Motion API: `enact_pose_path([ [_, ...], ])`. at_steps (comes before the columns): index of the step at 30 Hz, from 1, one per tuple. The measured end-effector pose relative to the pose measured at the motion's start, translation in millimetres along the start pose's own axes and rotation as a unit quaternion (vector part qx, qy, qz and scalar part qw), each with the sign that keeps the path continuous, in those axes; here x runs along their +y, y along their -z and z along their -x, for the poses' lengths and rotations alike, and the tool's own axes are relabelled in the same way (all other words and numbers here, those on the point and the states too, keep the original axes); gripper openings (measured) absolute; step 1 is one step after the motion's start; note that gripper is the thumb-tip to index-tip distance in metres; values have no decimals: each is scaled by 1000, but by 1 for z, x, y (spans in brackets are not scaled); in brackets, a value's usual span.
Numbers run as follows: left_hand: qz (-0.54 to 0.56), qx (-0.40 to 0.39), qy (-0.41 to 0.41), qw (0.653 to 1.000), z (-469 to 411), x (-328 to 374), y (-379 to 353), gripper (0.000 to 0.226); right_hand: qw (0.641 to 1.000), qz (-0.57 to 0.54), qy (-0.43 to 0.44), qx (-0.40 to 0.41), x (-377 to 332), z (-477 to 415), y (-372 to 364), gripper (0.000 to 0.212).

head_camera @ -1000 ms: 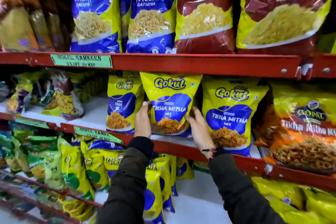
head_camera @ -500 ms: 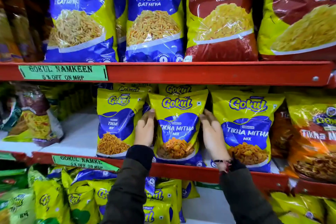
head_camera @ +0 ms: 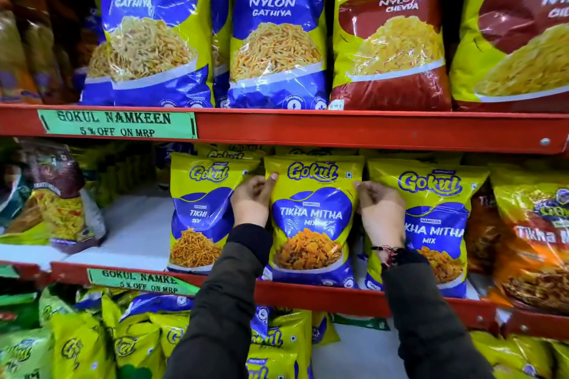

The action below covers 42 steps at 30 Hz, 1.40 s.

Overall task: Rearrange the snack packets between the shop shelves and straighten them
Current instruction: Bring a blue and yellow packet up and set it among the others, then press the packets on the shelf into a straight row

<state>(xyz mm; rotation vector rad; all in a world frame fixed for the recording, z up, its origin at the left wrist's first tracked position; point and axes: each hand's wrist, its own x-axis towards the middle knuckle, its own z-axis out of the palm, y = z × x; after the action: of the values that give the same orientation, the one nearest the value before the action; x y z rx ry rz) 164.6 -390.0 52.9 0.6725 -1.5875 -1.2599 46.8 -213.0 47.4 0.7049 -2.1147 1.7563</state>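
Middle shelf (head_camera: pixel 308 294), red-edged: Tikha Mitha Mix packet (head_camera: pixel 311 218) upright at the front, base at the shelf lip. Left hand (head_camera: pixel 251 201) curled around its left edge, thumb on the front near the top corner. Right hand (head_camera: pixel 380 209) closed on the right edge, fingers folded at the seam — both gripping the packet. Tikhi Sev packet (head_camera: pixel 200 212) just beside on the left, partly behind the left hand; second Tikha Mitha packet (head_camera: pixel 437 224) just beside on the right, partly hidden by the right wrist. Above — tall Nylon Gathiya bags (head_camera: pixel 277 28) standing on the upper shelf (head_camera: pixel 369 129), green offer label (head_camera: pixel 118 124) on its edge.
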Motion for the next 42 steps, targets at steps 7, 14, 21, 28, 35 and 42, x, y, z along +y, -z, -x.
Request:
enact_pose_path([
  [7, -136, 2, 4, 991, 4, -2, -10, 37, 998, 63, 2, 20, -2, 0, 0, 27],
  [14, -148, 17, -177, 973, 48, -15, -3, 49, 984, 42, 168, 31, 4, 52, 6, 41],
  [21, -340, -76, -312, 884, 85, -53, -15, 57, 935, 219, 262, -95, 34, 86, -21, 62],
  [28, -371, -61, -306, 875, 87, -46, -12, 57, 929, 230, 277, -82, 34, 78, -6, 60],
  [35, -324, -63, -319, 889, 119, -10, -58, 55, 943, 199, 267, -7, 38, 53, 58, 58],
  [42, -193, -120, -352, 908, 186, 41, -170, 52, 951, 231, 196, 61, 77, 9, 182, 57],
])
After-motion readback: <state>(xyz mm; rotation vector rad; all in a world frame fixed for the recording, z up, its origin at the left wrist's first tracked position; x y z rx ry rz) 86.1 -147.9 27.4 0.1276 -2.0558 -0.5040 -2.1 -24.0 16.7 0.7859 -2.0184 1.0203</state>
